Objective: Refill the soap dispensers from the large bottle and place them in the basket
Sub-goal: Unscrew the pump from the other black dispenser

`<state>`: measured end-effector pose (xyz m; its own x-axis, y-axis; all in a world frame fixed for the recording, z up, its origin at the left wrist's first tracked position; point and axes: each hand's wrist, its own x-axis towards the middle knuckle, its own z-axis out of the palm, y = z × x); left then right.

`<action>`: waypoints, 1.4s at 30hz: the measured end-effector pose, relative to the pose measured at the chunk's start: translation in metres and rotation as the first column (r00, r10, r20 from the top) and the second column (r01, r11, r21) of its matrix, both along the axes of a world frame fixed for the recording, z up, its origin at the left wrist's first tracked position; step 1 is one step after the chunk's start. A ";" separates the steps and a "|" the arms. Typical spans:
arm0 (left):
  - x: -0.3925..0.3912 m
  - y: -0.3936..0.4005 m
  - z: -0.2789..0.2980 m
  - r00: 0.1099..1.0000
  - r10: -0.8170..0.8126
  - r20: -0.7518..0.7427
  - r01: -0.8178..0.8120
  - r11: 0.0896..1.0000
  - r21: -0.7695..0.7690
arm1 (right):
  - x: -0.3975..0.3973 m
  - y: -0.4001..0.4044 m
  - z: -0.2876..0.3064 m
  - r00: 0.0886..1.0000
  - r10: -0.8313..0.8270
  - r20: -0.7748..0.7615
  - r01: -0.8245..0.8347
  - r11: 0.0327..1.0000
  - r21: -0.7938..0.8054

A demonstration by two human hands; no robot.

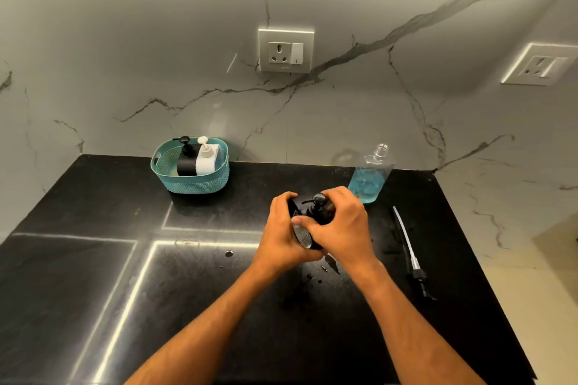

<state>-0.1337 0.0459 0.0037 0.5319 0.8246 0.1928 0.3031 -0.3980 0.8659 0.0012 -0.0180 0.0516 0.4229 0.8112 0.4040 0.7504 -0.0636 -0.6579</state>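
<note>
Both hands are engaged on a squat black soap dispenser with a black pump head (314, 208), held near the middle of the black stone countertop (93, 275); the left hand (286, 230) wraps the body from the side, fingers curled round it and thumb laid across its front; the right hand (341, 225) closes over the pump collar, fingers curled about it, apparently seating or tightening the pump.

A teal perforated plastic basket (190, 183) stands near the wall, well apart to the left, already holding one black dispenser (185, 162) and one white dispenser (206, 162) upright; the large clear bottle of blue liquid (372, 176) stands uncapped just beyond the right hand; its long-tubed black pump (413, 259) lies flat on the counter to the right.

Judgement: the dispenser is rigid and, once filled, moderately heavy; droplets on the counter suggest its surface may be slippery; best carried by the body with a full wrap, kept upright, not lifted by the pump head.
</note>
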 end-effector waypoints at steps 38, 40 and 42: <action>0.000 -0.018 0.029 0.997 -0.073 0.014 0.074 0.995 -0.073 | 0.005 -0.024 0.037 1.000 0.011 -0.022 -0.013 0.997 -0.082; -0.002 -0.016 0.028 0.995 -0.095 -0.001 0.095 0.993 -0.063 | 0.009 -0.026 0.043 0.991 0.107 -0.082 -0.116 0.987 -0.113; -0.003 -0.015 0.029 0.994 -0.110 -0.007 0.109 0.993 -0.054 | 0.011 -0.028 0.050 0.978 0.161 -0.129 -0.181 0.971 -0.159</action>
